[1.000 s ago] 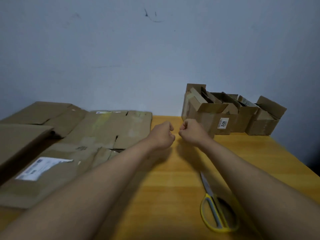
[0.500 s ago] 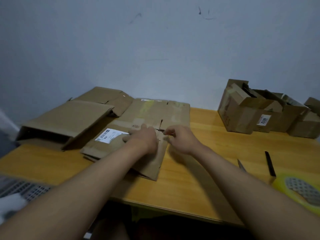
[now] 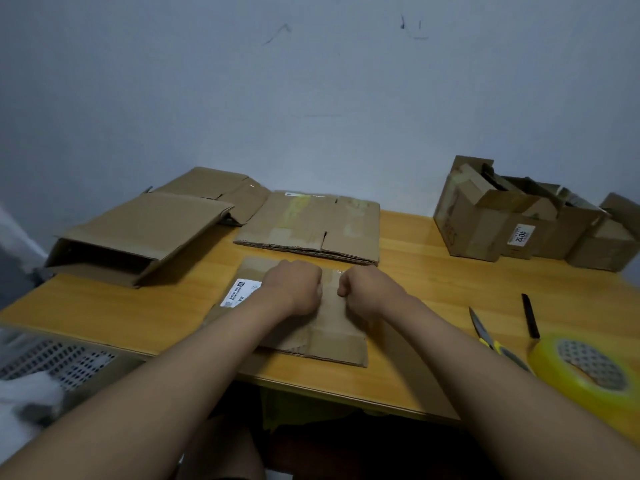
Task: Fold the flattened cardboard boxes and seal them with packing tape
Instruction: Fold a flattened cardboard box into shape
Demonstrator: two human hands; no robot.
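Wooden table [image 3: 433, 271]: both fists, left hand [image 3: 294, 289] and right hand [image 3: 369, 292], rest curled on flattened box [image 3: 332, 337], grip unclear; tape roll [image 3: 585, 372] untouched, folding barely begun

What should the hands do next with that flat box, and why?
Probably pull the flat box open into a box shape. Both the left hand and the right hand rest curled on it, and it still lies flat on the table, so taping cannot start.

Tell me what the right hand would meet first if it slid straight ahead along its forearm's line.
Probably the flattened box stack behind the flat box that the right hand rests on; depth is hard to judge.
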